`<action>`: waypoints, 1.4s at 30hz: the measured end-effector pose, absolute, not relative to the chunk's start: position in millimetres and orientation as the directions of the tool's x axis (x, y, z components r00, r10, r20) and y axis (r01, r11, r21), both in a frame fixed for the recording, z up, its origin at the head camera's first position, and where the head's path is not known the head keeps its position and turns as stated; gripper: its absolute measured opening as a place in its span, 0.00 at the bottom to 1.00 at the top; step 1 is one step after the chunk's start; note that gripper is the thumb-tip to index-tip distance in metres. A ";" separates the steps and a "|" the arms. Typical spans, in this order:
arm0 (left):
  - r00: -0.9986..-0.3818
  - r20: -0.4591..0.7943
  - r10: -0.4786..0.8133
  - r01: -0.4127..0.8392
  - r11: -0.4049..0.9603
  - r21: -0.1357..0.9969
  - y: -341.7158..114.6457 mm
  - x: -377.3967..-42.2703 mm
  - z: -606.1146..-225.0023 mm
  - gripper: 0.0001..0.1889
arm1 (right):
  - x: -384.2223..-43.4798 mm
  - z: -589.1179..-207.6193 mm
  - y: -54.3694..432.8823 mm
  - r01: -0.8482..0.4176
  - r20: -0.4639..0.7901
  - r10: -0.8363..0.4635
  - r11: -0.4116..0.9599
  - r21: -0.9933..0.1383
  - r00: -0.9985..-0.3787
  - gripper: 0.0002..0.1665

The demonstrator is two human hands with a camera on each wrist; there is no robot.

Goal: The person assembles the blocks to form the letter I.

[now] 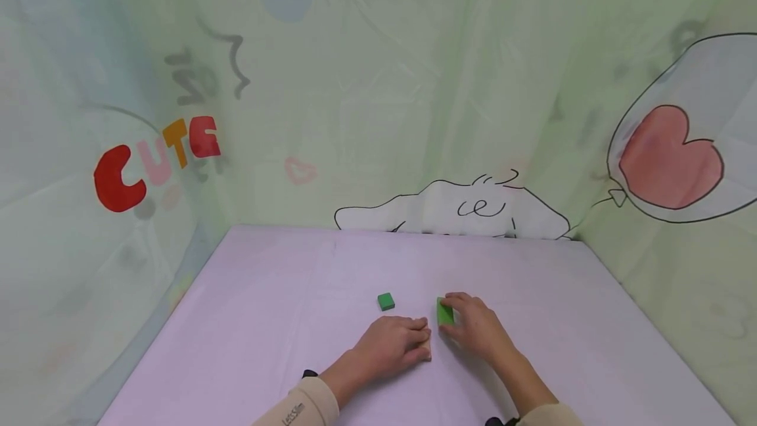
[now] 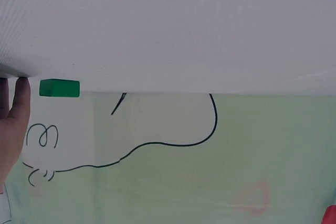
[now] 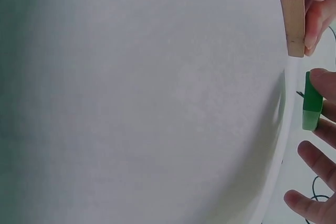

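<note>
The left hand point(image 1: 393, 346) holds a wooden block point(image 3: 294, 22). From that block, the right hand point(image 1: 478, 329) pinches a bright green block point(image 1: 444, 314) at one o'clock, and a little dark green block point(image 1: 386, 301) sits near ten o'clock

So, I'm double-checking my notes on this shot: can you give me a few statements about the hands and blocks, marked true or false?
1. The right hand holds the longer green block. True.
2. The left hand holds a red block. False: it holds a wooden block.
3. The small green block lies apart from both hands. True.
4. The wooden block is unmarked. False: dark digits show on it in the right wrist view.
5. The two hands touch. False: a gap lies between them.
</note>
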State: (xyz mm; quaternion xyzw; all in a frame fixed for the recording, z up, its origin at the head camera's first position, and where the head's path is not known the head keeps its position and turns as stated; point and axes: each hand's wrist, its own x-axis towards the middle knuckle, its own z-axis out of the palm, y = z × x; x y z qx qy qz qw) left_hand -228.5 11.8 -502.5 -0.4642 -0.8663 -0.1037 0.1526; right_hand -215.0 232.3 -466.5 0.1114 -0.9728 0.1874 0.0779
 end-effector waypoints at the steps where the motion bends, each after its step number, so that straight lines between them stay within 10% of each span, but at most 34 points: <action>1: -0.527 0.357 0.772 0.835 0.549 0.044 12.0 -228.1 -502.3 0.18 | -213.6 -466.5 232.2 -0.249 0.198 -0.189 0.906 -0.344 -0.962 0.28; 42: -0.610 0.303 0.732 0.780 0.621 0.070 13.1 -223.6 -502.6 0.18 | -162.1 -449.7 221.6 -0.355 0.339 -0.266 0.905 -0.235 -0.902 0.28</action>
